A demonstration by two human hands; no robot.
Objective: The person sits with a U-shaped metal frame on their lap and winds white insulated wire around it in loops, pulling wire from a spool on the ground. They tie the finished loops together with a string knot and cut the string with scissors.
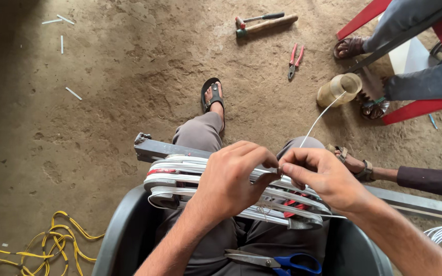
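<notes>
Wire [319, 116], thin and white, runs from a spool [339, 89] on the floor at two o'clock down to the meeting fingertips at frame centre. Left hand [234, 176]: fingers pressed together, thumb and forefinger pinching the wire end over the coil bundle [180, 176]. Right hand [323, 176]: fingers curled, pinching the same wire just beside the left fingertips, nearly touching them. Bundle: flat white windings with red marks, lashed on a grey metal bar [154, 149] lying across the lap, directly beneath both hands. Handling judgement: keep the strand taut between the two pinches, hold the grip close to the bundle, and feed slack slowly from the spool so the wire does not kink. Scissors [277, 262], blue-handled, on the lap at six o'clock. Pliers [294, 61], red-handled, on the dirt floor at one o'clock; two hammers [264, 21] at twelve. Yellow cable [47, 245], loose loops, at eight o'clock. Sandalled foot [213, 96] just above the knee. Another person's legs and a red chair [415, 107] at two o'clock; a second person's foot at three.
</notes>
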